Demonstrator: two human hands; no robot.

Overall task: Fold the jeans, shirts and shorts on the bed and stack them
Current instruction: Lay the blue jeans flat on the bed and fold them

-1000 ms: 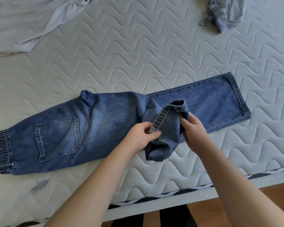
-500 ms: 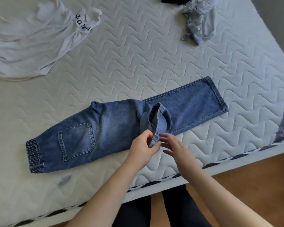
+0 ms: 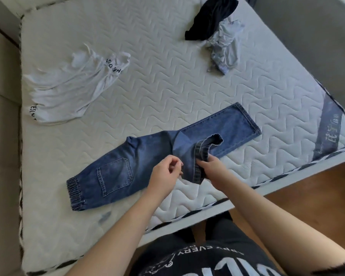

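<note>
Across the middle of the mattress [image 3: 167, 92] I see the jeans [image 3: 139, 164] lying flat, elastic waistband at 8 o'clock and one leg stretched toward 2 o'clock. The other leg's hem [image 3: 204, 150] is lifted and bunched right at my fingers. My right hand [image 3: 211, 167] grips that hem, fingers curled into the denim from the 4 o'clock side. My left hand [image 3: 164, 172] sits just beside it at 9 o'clock, fingers loosely curled with the thumb near the fingertips; I cannot tell whether it pinches any cloth or merely touches the edge. The mattress is quilted in a wavy pattern with striped piping along its near edge. At 10 o'clock from the jeans lies a crumpled white shirt [image 3: 68, 90] with black lettering. At 1 o'clock, well apart, a black garment [image 3: 209, 18] touches a rumpled pale blue garment [image 3: 225, 46]. Wooden floor [image 3: 307, 196] shows at 4 o'clock, a grey wall [image 3: 317, 36] at 2 o'clock.
</note>
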